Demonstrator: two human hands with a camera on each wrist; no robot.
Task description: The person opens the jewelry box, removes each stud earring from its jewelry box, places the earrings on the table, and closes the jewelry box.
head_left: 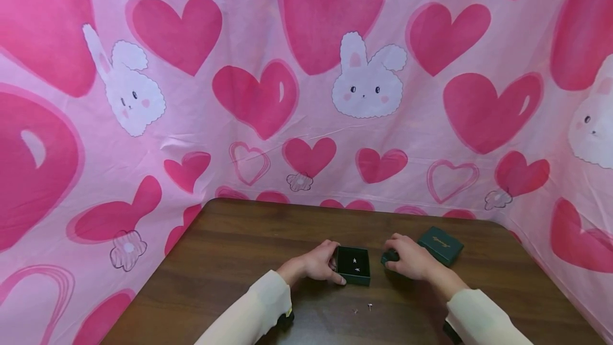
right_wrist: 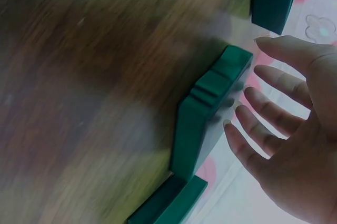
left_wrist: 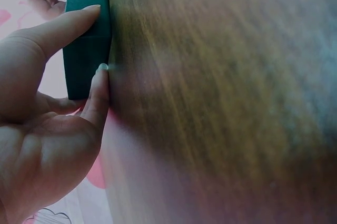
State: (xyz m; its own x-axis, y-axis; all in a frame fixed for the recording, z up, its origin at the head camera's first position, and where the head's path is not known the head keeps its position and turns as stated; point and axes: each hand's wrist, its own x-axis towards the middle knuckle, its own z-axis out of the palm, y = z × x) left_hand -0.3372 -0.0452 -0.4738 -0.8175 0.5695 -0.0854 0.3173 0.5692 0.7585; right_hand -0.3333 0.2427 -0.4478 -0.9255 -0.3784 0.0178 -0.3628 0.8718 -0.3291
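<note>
My left hand point(head_left: 318, 262) holds a small dark green jewelry box point(head_left: 354, 279) at its left end. In the left wrist view, the thumb lies along one side of the box point(left_wrist: 87, 50), with other fingers at its end. Two small silvery star-shaped pieces point(head_left: 356, 264) sit on the black insert inside. To the right, my right hand point(head_left: 409, 257) hovers around a small dark green object point(head_left: 389, 256), partly hidden in the head view. The right wrist view shows this green notched piece point(right_wrist: 205, 103) on the table, just off my spread fingertips.
A green lid point(head_left: 441, 245) with gold lettering lies behind my right hand. Two tiny pieces, one stud-like point(head_left: 370, 306) and one fainter point(head_left: 355, 311), lie on the brown wooden table point(head_left: 268, 228) in front of the box. Pink heart-patterned cloth point(head_left: 306, 121) hangs around the table.
</note>
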